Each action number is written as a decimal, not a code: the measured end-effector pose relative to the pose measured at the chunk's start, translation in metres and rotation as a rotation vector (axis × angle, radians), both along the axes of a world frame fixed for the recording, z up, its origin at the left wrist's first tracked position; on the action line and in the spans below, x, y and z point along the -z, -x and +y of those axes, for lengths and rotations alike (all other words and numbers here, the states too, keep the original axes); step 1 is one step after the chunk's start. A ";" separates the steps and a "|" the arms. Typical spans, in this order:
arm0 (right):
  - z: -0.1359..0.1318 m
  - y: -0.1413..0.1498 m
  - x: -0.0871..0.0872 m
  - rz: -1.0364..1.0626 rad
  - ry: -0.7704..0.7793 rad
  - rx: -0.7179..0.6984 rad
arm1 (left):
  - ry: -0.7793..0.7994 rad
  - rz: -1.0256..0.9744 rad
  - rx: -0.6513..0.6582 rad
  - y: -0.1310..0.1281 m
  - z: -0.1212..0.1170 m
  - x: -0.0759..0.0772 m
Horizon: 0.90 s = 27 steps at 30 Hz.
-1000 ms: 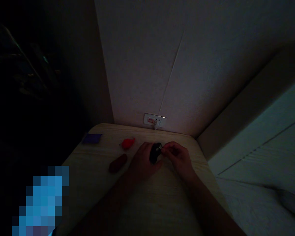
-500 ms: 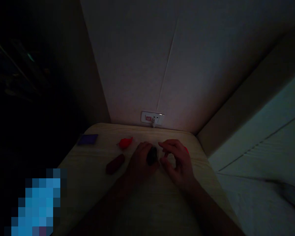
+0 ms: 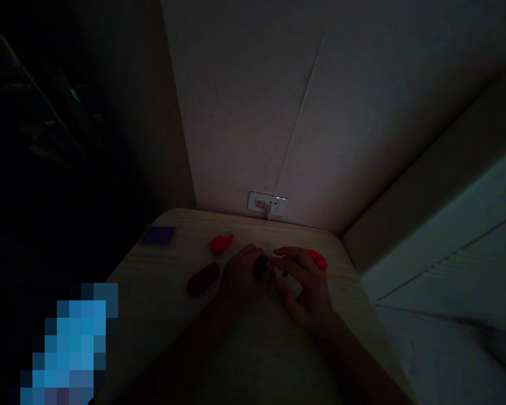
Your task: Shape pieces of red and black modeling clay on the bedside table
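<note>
In dim light, my left hand (image 3: 244, 275) is closed round a small dark rounded object (image 3: 261, 266) over the wooden tabletop (image 3: 253, 349). Its exact kind is too dark to make out. My right hand (image 3: 303, 281) is just to its right, fingers curved and apart, with the fingertips at the object's right side. Nothing shows plainly between those fingers. Partly behind the right hand lies a bright red item (image 3: 317, 260). Left of my left hand are a dark red oblong case (image 3: 203, 278) and, farther back, a red crumpled bundle (image 3: 220, 244).
A purple flat packet (image 3: 158, 235) lies at the table's far left edge. Behind the table, a wall socket plate (image 3: 267, 203) has a red switch and a plug in it. A pale panelled surface (image 3: 455, 270) stands to the right. A pixelated blue patch covers the lower left.
My right hand has gone from pinching at the dark object to having its fingers spread beside it. The object has turned in my left hand. The red item behind my right hand has come into view.
</note>
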State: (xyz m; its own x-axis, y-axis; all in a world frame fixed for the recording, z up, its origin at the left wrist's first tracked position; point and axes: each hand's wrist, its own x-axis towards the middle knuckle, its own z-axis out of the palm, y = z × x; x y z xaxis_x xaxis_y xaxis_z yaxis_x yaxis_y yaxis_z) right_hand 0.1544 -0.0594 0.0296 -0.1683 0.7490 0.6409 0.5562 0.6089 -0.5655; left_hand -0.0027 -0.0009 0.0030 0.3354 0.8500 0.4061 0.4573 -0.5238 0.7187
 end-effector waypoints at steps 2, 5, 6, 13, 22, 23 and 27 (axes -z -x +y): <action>0.000 0.001 0.001 0.000 0.017 0.013 | -0.025 0.045 -0.009 0.000 -0.002 0.000; 0.000 0.001 0.002 -0.006 0.027 0.028 | -0.043 0.106 -0.015 0.001 -0.004 -0.001; 0.000 0.001 0.002 -0.012 0.024 0.028 | -0.048 0.124 -0.017 0.001 -0.005 -0.002; 0.000 -0.001 0.002 -0.086 -0.028 0.032 | -0.096 0.199 -0.028 0.002 -0.007 -0.003; -0.001 0.000 0.004 -0.085 -0.041 0.039 | -0.034 0.162 -0.047 0.002 -0.007 -0.006; -0.001 0.000 0.004 -0.088 -0.046 0.035 | -0.024 0.163 -0.045 0.002 -0.007 -0.007; -0.001 0.000 0.002 -0.119 -0.087 0.004 | -0.024 0.159 -0.054 0.002 -0.007 -0.007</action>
